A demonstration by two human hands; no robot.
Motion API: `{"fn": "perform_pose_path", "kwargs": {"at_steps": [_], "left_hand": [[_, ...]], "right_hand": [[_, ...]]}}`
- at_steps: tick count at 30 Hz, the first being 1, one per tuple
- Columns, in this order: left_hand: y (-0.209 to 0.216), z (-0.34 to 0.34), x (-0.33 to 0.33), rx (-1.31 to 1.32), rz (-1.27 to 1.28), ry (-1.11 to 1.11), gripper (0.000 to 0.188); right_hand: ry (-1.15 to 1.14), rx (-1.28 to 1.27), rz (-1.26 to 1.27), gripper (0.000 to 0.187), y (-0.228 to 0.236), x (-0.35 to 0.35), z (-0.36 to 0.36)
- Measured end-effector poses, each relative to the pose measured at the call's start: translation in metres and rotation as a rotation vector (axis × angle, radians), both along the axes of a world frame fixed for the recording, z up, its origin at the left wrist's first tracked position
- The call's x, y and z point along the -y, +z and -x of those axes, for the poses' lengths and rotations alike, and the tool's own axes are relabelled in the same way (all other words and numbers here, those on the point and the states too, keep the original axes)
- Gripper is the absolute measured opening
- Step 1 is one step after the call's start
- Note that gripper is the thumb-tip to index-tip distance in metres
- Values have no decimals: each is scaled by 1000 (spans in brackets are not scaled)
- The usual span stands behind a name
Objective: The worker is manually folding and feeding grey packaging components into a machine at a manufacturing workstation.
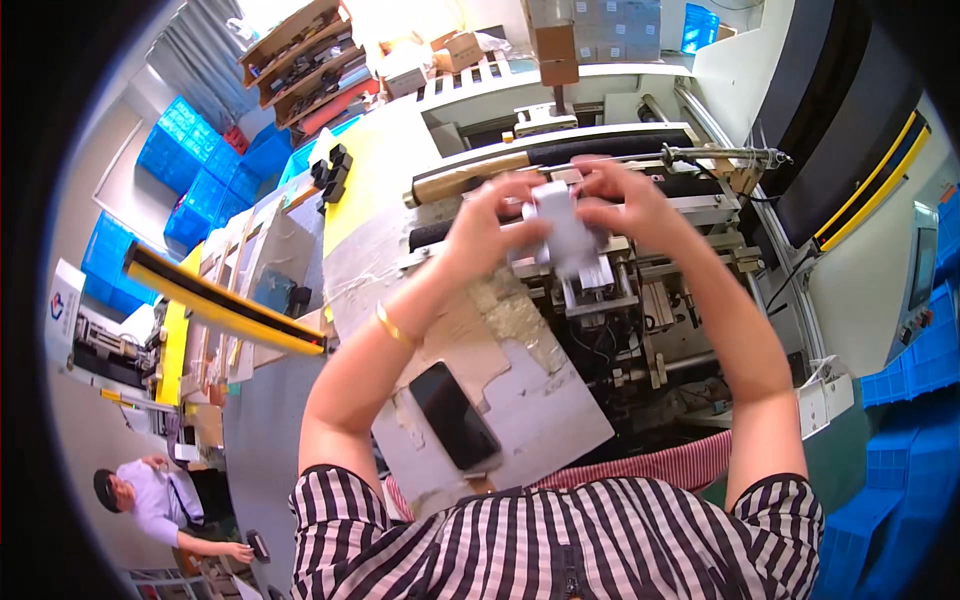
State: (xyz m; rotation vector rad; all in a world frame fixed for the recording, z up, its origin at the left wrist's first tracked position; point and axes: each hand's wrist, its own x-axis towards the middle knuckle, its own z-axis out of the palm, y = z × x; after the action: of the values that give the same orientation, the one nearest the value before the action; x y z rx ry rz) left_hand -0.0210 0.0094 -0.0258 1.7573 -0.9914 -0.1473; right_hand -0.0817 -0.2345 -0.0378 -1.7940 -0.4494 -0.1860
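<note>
A pale white-grey, box-like piece (562, 232), smeared by motion, is between my two hands over the machine's metal fixture (600, 285). My left hand (495, 222) grips its left side, with thumb and fingers curled against it. From the right, my right hand (628, 208) closes on it too, its fingers bent over the upper part. Exactly what kind of piece it is I cannot make out. Just behind my fingers runs a roller (470, 180) wrapped partly in tan and black.
A dark phone (455, 415) lies on a worn board left of the fixture. Black blocks (332, 178) stand on a yellow surface (385, 150). Yellow-black bars (225, 300) flank both sides. Blue crates (905, 460) are stacked at right. Another person (160, 500) sits far left.
</note>
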Motion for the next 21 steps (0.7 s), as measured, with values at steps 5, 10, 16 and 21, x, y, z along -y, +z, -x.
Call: {"fn": "perform_pose_path", "kwargs": {"at_steps": [5, 10, 16, 21], "left_hand": [[29, -113, 62, -26, 122, 80, 64], [52, -136, 64, 412, -13, 180, 80], [24, -51, 8, 474, 72, 282, 84], [-43, 82, -190, 159, -179, 244, 33]], "right_hand": [[-110, 28, 19, 59, 30, 60, -114], [-101, 335, 378, 61, 54, 63, -140], [-580, 224, -93, 22, 33, -32, 1], [141, 7, 172, 15, -67, -167, 155]]}}
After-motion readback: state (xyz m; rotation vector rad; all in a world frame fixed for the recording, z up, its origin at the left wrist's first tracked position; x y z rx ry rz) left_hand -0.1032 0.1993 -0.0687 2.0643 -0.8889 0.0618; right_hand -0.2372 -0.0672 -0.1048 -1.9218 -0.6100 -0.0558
